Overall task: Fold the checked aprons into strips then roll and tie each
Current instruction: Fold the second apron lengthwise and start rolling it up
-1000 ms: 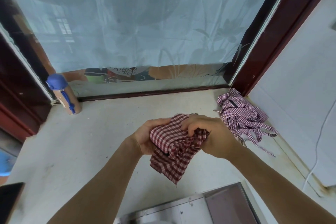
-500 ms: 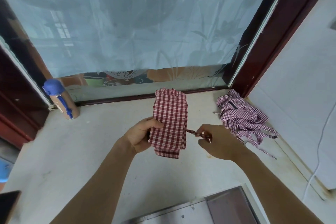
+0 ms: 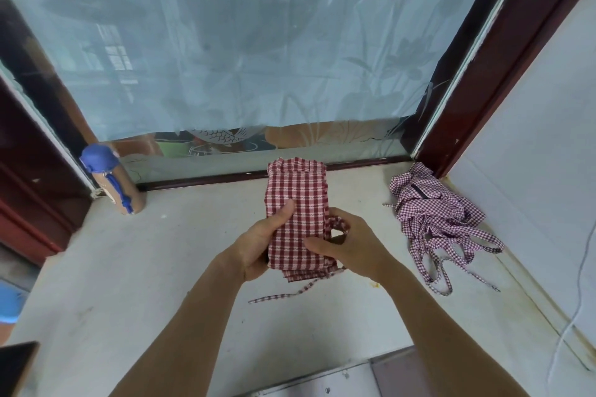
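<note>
Dark-red-and-white checked cloth apron (image 3: 298,203), a loose bunch a second ago, is now a flat folded strip held upright above the pale table (image 3: 161,267). Left hand (image 3: 261,243) grips it, fingers curled behind; right hand (image 3: 346,245) pinches its tie string (image 3: 337,224) beside it. Rolling likely comes next; a second, crumpled check apron (image 3: 429,209) lies right of the strip.

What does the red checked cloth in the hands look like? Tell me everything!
The folded apron is soft cloth in red and white checks, folded into a thick, tall strip with layered edges at the top. It is held up above the pale counter. The left hand grips its left side, thumb on the front. The right hand holds its right side, with a looped tie at the fingers. One thin tie trails down onto the counter.
</note>
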`<state>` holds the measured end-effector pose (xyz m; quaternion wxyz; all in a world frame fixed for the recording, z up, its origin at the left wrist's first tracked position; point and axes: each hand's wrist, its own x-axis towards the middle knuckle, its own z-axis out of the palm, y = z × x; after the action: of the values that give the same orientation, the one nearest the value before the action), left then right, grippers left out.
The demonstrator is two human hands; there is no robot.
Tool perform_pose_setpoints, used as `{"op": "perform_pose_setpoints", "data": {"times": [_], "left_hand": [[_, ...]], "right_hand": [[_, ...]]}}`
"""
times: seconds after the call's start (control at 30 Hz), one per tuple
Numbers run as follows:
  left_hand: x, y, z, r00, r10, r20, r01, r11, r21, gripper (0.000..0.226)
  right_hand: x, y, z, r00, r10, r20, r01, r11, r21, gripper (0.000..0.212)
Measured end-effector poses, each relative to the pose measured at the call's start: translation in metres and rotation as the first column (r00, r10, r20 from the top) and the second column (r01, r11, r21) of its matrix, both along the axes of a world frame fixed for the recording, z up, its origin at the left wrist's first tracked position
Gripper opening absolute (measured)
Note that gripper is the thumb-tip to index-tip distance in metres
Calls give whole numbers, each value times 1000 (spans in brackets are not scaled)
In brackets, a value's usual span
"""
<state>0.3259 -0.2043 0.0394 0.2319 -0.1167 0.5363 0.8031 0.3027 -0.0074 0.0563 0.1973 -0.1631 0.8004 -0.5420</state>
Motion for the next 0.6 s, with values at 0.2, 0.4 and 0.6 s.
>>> {"op": "perform_pose_setpoints", "data": {"times": [0.2,0.4,0.6], "left_hand": [[4,-22,-9,986,166,32,-167,985,50,61],[5,-32,-3,999,23,-43,-20,998,62,99],[5,-24,-3,998,25,-56,-6,947,321,89]], "right_hand": [[-21,27,8,995,-22,-97,24,999,25,11],[-38,41,5,972,-68,-223,56,996,-63,9],[-36,33,-10,873,-50,-485,179,958,224,12]]}}
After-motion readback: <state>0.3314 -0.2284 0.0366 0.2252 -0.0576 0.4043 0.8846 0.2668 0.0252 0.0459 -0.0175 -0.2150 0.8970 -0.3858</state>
